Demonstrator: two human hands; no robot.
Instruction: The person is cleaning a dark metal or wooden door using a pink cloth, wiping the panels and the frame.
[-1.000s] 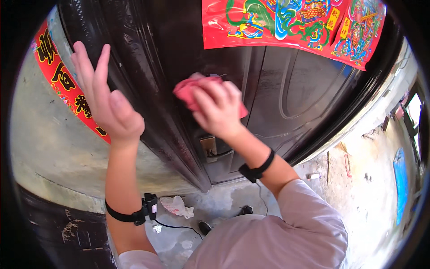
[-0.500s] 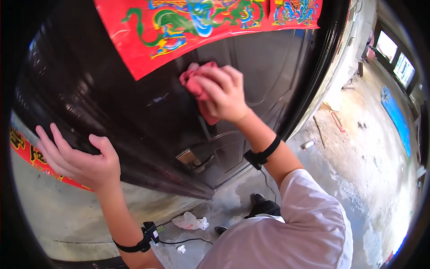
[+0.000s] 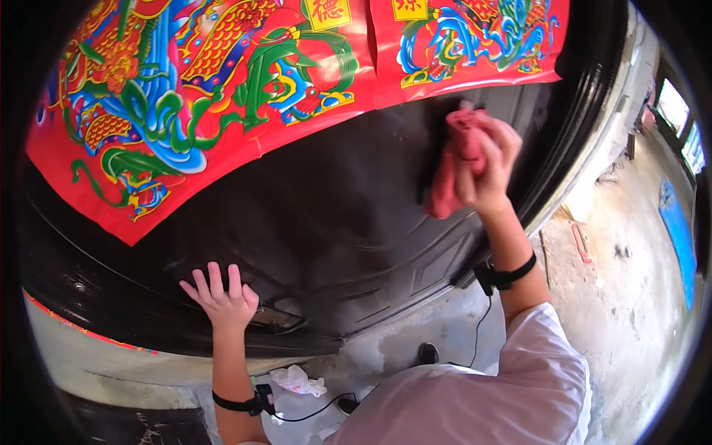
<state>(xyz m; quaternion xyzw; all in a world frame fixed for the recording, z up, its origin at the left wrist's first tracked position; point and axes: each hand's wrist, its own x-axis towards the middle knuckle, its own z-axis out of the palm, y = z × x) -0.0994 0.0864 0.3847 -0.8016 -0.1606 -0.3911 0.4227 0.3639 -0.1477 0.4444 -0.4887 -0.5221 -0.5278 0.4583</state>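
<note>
A bunched red cloth (image 3: 448, 178) is gripped in my right hand (image 3: 491, 159), which presses it to the dark brown door (image 3: 326, 200) near its right side. The cloth hangs down below my fingers. Lower left, my left hand (image 3: 222, 298) has its fingers spread and appears to rest on the door, beside the metal door handle (image 3: 278, 317). Above both hands, large red paper posters (image 3: 245, 126) with colourful printed figures cover the upper door. The lower edge of the right poster lies just above the cloth.
A crumpled white plastic bag (image 3: 298, 380) lies on the concrete floor by my feet. Farther right are a blue board (image 3: 676, 237) and a red object (image 3: 581, 243) on the floor. Black bands with cables circle both my forearms. The door frame (image 3: 578, 126) curves along the right.
My right hand has carried the cloth rightward across the door. My left hand has moved right and down, its fingers now spread beside the handle. More of the posters shows as the view shifted.
</note>
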